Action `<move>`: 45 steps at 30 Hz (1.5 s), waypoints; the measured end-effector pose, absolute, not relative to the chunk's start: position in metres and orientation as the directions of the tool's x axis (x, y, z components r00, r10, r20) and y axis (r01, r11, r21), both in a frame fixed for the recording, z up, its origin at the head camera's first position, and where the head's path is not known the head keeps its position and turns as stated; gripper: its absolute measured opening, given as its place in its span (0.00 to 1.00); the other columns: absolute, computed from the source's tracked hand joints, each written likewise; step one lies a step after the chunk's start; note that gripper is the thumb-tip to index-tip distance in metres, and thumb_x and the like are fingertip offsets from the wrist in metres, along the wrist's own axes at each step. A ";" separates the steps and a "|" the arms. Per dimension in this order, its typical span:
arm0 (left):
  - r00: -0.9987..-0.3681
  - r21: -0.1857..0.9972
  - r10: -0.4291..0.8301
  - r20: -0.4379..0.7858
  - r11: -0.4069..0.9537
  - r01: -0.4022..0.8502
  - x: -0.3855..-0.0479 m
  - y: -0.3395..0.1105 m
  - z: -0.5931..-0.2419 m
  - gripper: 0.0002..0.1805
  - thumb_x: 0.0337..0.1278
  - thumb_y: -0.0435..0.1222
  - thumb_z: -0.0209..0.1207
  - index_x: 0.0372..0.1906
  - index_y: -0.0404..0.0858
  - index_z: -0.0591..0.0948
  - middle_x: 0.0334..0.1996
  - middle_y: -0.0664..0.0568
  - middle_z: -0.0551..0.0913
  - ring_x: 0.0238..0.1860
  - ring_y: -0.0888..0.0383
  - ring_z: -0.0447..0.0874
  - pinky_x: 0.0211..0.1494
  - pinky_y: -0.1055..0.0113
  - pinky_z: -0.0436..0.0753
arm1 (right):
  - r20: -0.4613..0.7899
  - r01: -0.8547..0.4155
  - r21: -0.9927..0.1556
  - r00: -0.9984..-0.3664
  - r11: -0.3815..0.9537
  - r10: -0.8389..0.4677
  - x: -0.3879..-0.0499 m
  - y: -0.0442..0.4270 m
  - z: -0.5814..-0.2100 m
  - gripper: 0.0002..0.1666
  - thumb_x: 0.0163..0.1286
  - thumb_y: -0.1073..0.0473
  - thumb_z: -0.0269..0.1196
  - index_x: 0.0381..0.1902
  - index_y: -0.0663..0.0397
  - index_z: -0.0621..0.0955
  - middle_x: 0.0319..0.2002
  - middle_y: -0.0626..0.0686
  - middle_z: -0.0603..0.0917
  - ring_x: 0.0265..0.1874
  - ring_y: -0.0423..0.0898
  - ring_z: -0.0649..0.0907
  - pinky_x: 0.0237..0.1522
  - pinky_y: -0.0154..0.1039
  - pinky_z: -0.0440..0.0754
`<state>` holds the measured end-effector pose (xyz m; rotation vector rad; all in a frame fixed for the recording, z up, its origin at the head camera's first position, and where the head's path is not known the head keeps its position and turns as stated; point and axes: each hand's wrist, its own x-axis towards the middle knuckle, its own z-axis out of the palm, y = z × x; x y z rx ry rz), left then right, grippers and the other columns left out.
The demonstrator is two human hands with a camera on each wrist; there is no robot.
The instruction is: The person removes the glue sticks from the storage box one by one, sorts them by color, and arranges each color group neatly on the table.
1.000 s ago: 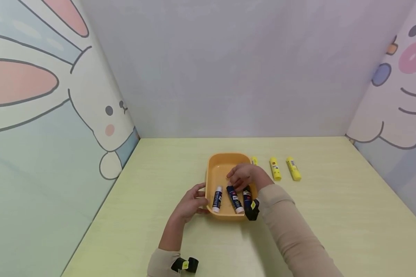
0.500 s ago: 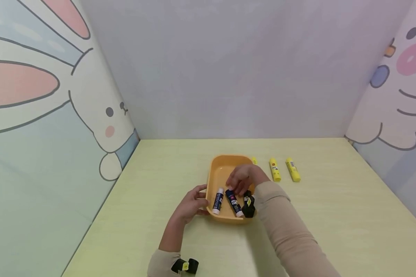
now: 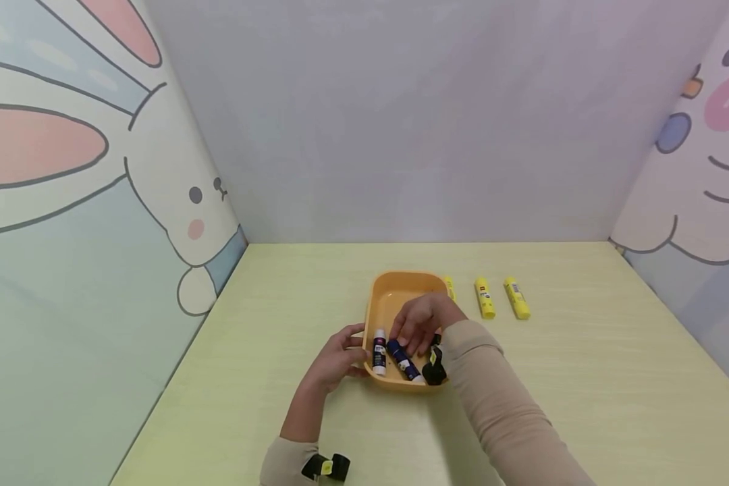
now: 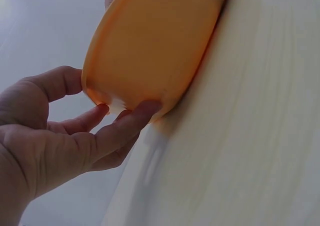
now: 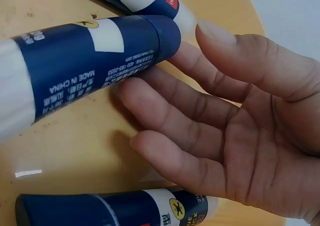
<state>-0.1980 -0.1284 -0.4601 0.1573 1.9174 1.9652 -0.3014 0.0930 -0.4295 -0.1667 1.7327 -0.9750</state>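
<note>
An orange plastic tray (image 3: pixel 395 283) stands on the table with navy glue sticks in it. Along its left wall rests my left hand (image 3: pixel 334 358), relaxed fingers touching the outside; in the left wrist view the fingertips meet its rim and wall. My right hand (image 3: pixel 419 324) is inside the tray, beside the capped end of the middle glue stick (image 3: pixel 403 361). In the right wrist view the fingers lie under that end of the stick (image 5: pixel 100 61), and the thumb stands apart from it. Another glue stick (image 3: pixel 379 351) lies left of it. A third (image 5: pixel 115 208) is mostly hidden in the head view.
Yellow glue sticks lie right of the tray: one (image 3: pixel 484 297), another (image 3: pixel 517 297) farther right, and a third (image 3: pixel 450 289) partly hidden by the tray and hand. Light walls with printed cartoon animals border the table (image 3: pixel 583 351). Each wrist wears a black strap (image 3: pixel 326 466).
My right hand has moved slightly left and towards me inside the tray. The left and middle glue sticks have rolled and shifted a little. My left hand stays at the wall.
</note>
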 end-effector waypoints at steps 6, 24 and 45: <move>-0.917 0.981 0.354 -0.183 0.008 -0.193 -0.200 -0.129 -0.460 0.34 0.49 0.25 0.56 0.65 0.32 0.63 0.51 0.32 0.71 0.42 0.42 0.80 0.34 0.51 0.82 | -0.746 0.323 -0.661 -0.379 0.678 -0.547 -0.303 0.091 -0.429 0.17 0.61 0.67 0.62 0.49 0.58 0.80 0.40 0.62 0.83 0.36 0.53 0.83 0.40 0.49 0.81; -0.913 0.980 0.363 -0.185 -0.001 -0.199 -0.200 -0.129 -0.459 0.35 0.48 0.25 0.56 0.66 0.31 0.63 0.51 0.32 0.72 0.43 0.41 0.79 0.35 0.50 0.82 | -0.756 0.267 -0.654 -0.269 0.708 -0.597 -0.301 0.083 -0.425 0.18 0.59 0.70 0.60 0.48 0.57 0.77 0.35 0.56 0.81 0.30 0.50 0.81 0.37 0.46 0.82; -0.911 0.977 0.360 -0.201 0.010 -0.212 -0.200 -0.128 -0.460 0.35 0.48 0.25 0.56 0.66 0.33 0.63 0.50 0.34 0.72 0.43 0.42 0.79 0.35 0.51 0.82 | -0.754 0.226 -0.646 -0.337 0.729 -0.564 -0.295 0.076 -0.424 0.15 0.57 0.70 0.62 0.44 0.56 0.77 0.34 0.56 0.76 0.26 0.50 0.77 0.33 0.44 0.81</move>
